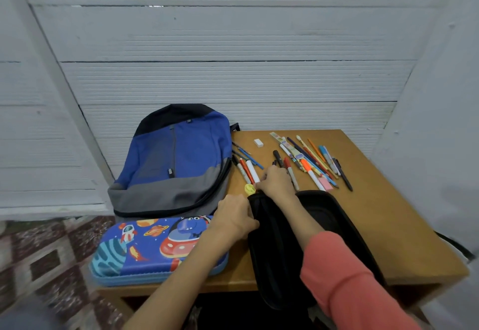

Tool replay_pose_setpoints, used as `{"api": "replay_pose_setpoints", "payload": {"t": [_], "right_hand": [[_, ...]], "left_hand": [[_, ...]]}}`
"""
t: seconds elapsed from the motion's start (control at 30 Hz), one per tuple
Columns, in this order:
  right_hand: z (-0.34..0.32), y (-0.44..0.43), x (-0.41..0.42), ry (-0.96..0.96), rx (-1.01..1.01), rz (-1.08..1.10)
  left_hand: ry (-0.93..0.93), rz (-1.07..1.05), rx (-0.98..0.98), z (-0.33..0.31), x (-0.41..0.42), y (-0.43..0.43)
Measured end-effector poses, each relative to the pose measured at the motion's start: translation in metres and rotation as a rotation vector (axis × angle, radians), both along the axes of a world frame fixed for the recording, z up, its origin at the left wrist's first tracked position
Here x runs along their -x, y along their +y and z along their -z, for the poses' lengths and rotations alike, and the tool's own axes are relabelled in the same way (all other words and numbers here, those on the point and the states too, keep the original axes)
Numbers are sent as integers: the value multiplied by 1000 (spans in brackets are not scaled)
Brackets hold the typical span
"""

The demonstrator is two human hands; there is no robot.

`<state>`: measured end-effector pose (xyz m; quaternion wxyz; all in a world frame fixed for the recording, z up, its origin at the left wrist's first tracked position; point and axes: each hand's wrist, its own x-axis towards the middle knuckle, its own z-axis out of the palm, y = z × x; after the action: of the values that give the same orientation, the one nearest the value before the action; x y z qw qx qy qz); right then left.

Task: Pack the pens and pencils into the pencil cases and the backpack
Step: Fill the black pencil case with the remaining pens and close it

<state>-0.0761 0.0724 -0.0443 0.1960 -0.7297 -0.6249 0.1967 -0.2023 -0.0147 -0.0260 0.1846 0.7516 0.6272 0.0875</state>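
Note:
A black pencil case (334,228) lies near the table's front edge. My left hand (234,219) grips its left side. My right hand (274,182) is at its far end, fingers curled by a yellow zipper charm (249,189); what it pinches is hidden. A blue space-print pencil case (145,249) lies closed to the left. The blue and grey backpack (178,163) lies flat behind it. Several pens and markers (247,167) lie beside the backpack. A bigger heap of pens and pencils (311,160) spreads at the right.
A white eraser (258,142) sits near the back of the wooden table (388,226). A pink eraser (325,183) lies in the right heap. A white ribbed wall stands close behind, and patterned floor shows at the left.

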Motion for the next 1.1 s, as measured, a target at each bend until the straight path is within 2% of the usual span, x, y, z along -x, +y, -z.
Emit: {"api": "replay_pose_setpoints", "payload": {"t": [0.63, 0.73, 0.9, 1.1], "right_hand": [[-2, -21, -20, 6, -210, 81], [-4, -22, -23, 112, -244, 93], [-25, -27, -31, 307, -467, 95], [-62, -44, -35, 703, -676, 39]], "left_hand": [[13, -16, -42, 5, -2, 0], [17, -21, -44, 6, -2, 0], [19, -31, -48, 7, -2, 0], [39, -38, -50, 8, -4, -2]]}}
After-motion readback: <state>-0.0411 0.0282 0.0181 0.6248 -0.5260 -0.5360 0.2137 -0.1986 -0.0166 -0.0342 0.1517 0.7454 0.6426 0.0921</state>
